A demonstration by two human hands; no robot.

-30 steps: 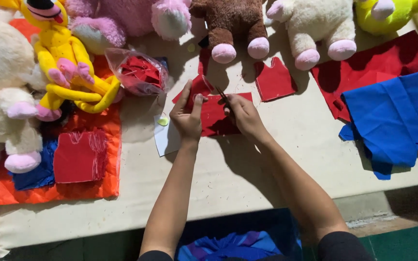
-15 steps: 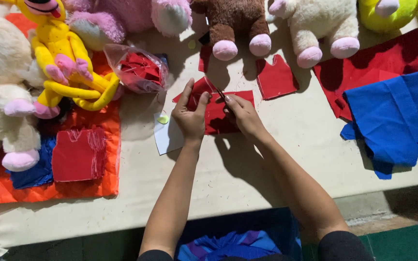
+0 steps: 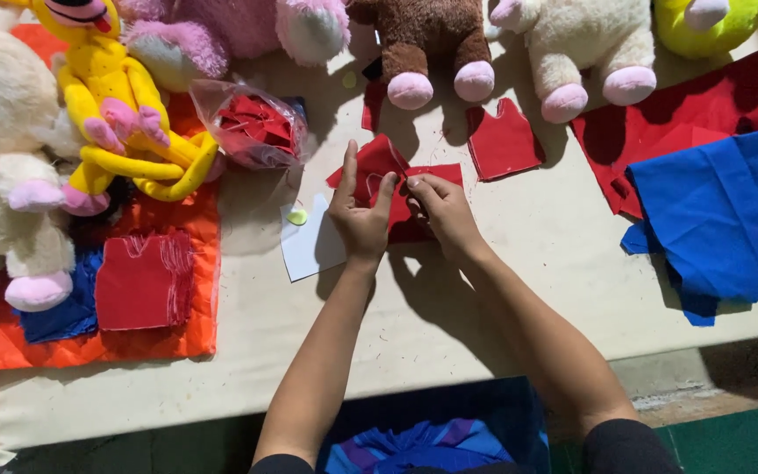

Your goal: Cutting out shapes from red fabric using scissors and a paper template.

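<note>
Both hands pinch red felt piece (image 3: pixel 394 189) at table (image 3: pixel 502 290) centre: left hand (image 3: pixel 360 215) grips left edge, right hand (image 3: pixel 443 211) fingertips clamp middle. Head view: stacked cut red pieces (image 3: pixel 144 281) lie left, another cut piece (image 3: pixel 502 140) beyond; uncut red cloth (image 3: pixel 695 114) and blue cloth (image 3: pixel 721 219) wait right, so work looks partway.

Small red felt piece (image 3: pixel 385 175), partly folded, flat on the cream tabletop (image 3: pixel 519 290).

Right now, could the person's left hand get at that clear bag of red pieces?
Probably yes. The left hand lies just right of the clear bag, with only bare table between, though it is busy holding the red cloth.
</note>
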